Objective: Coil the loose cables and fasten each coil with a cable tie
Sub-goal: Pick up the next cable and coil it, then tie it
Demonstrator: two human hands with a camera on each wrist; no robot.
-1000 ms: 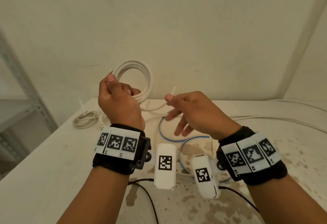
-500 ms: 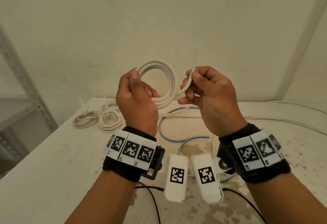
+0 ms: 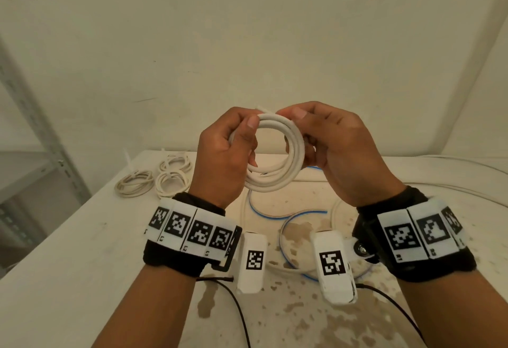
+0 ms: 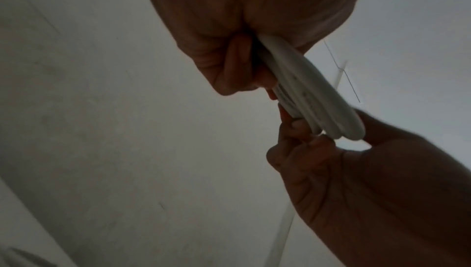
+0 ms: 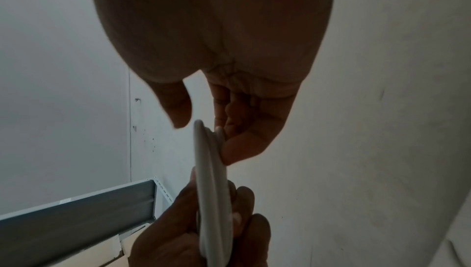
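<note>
I hold a thick white cable coil (image 3: 277,160) upright above the table in both hands. My left hand (image 3: 233,144) grips its left side, thumb over the top of the loops. My right hand (image 3: 324,139) pinches the upper right of the coil, thumb on top near the left thumb. The left wrist view shows the coil (image 4: 316,100) edge-on between both hands; in the right wrist view the coil (image 5: 211,180) runs from my right fingertips (image 5: 237,150) down into the left hand. Whether a cable tie sits on this coil is hidden.
Three small tied white coils (image 3: 154,180) lie at the table's far left. A loose flat cable with a blue edge (image 3: 291,215) loops on the stained table (image 3: 82,279) under my hands. More white cable (image 3: 467,166) runs along the right. A metal shelf (image 3: 33,155) stands left.
Both hands rose and came together at the centre with the coil. The right hand, which first pulled a loose cable end up, now pinches the coil's top beside the left thumb.
</note>
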